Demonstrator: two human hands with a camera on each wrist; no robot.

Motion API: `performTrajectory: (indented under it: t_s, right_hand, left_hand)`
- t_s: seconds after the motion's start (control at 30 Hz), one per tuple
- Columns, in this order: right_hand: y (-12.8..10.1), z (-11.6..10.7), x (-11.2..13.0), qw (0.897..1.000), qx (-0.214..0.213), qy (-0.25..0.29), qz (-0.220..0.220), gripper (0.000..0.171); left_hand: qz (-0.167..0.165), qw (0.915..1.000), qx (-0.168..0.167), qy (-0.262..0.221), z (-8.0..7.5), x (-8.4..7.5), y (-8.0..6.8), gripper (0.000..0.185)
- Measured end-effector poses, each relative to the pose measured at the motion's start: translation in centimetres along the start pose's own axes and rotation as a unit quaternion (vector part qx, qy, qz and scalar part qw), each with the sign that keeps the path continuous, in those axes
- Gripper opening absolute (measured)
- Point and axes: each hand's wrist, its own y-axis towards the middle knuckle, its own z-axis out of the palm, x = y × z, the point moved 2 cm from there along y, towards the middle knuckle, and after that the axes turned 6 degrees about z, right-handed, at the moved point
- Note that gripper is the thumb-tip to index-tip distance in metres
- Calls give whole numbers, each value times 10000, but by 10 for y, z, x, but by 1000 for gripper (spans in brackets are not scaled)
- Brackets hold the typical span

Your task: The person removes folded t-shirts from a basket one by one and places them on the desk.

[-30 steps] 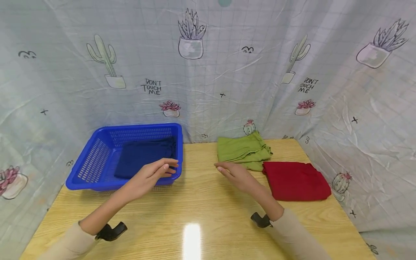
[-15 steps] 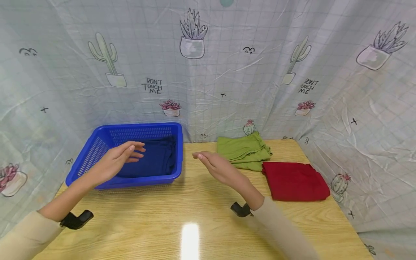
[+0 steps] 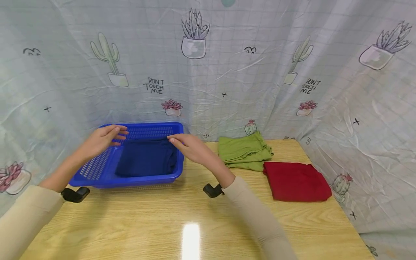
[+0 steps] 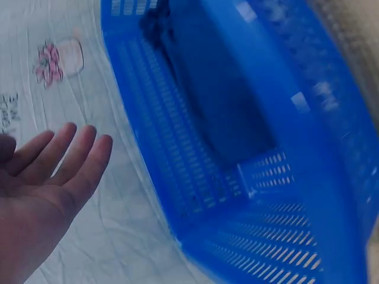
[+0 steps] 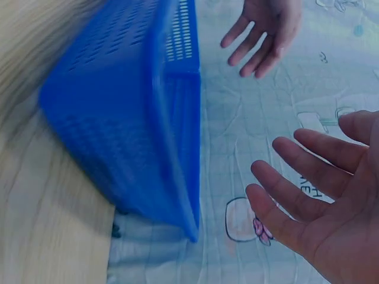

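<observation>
A blue plastic basket (image 3: 130,179) with slotted sides stands at the table's left, and a folded navy cloth (image 3: 144,157) lies inside it. Above the basket's left part hovers my left hand (image 3: 102,140), fingers loosely spread and holding nothing. My right hand (image 3: 191,147) is over the basket's right rim, its palm turned toward the left hand. In the right wrist view, the fingers (image 5: 302,204) of that hand are apart and hold nothing; the left hand (image 5: 263,32) shows beyond. The left wrist view has the basket (image 4: 172,148) beside the left hand's relaxed fingers.
On the table's right lie a green folded cloth (image 3: 243,150) and, nearer, a red folded cloth (image 3: 297,182). A patterned curtain (image 3: 208,72) hangs behind and along both sides of the wooden table (image 3: 156,220).
Both hands have moved left and farther forward. The left went from the basket's right side to above its left side; the right went from near the green cloth to the basket's right rim.
</observation>
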Motion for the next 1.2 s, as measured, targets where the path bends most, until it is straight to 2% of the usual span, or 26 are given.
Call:
performTrajectory:
  t_s: [0.2, 0.3, 0.37, 0.43, 0.57, 0.67, 0.73, 0.83, 0.97, 1.0, 1.07, 1.1, 1.2]
  right_hand:
    - [29, 2, 14, 9998, 25, -117, 141, 40]
    - [43, 7, 18, 9988, 225, -89, 422, 41]
    - [53, 12, 21, 9966, 423, -82, 707, 43]
    - [63, 16, 24, 9912, 683, 4, 1133, 47]
    - [83, 27, 24, 9687, 1221, 198, 2154, 55]
    - [96, 37, 20, 9478, 1538, 398, 2766, 61]
    - [105, 42, 15, 9395, 1622, 529, 2970, 65]
    - [113, 48, 4, 9200, 1492, 1169, 3429, 75]
    - [117, 57, -15, 8815, 1308, 1871, 4133, 80]
    - [118, 60, -18, 8782, 1332, 1876, 4193, 78]
    - [119, 67, -22, 8842, 1429, 1705, 4108, 70]
    - [120, 70, -23, 8917, 1472, 1539, 3994, 66]
    - [121, 78, -22, 9142, 1384, 1244, 3599, 54]
  left_hand:
    - [-375, 9983, 416, 157, -9, 14, 23, 54]
    - [-571, 9955, 717, 221, -12, 24, 34, 55]
    - [-842, 9905, 1077, 148, -14, 34, 40, 62]
    - [-1239, 9811, 1485, -100, -16, 44, 45, 70]
    - [-2151, 9518, 2053, -748, -14, 66, 51, 84]
    - [-2760, 9314, 2092, -1121, -8, 81, 48, 88]
    - [-3058, 9199, 2056, -1341, -2, 90, 44, 87]
    - [-3259, 9122, 1969, -1515, 7, 98, 41, 84]
    - [-3182, 9122, 1796, -1851, 18, 102, 43, 68]
    - [-3184, 9111, 1762, -1937, 20, 102, 43, 60]
    - [-3252, 9071, 1630, -2119, 21, 104, 41, 47]
    - [-3300, 9055, 1585, -2148, 22, 105, 39, 45]
    - [-3441, 8999, 1599, -2150, 23, 110, 36, 58]
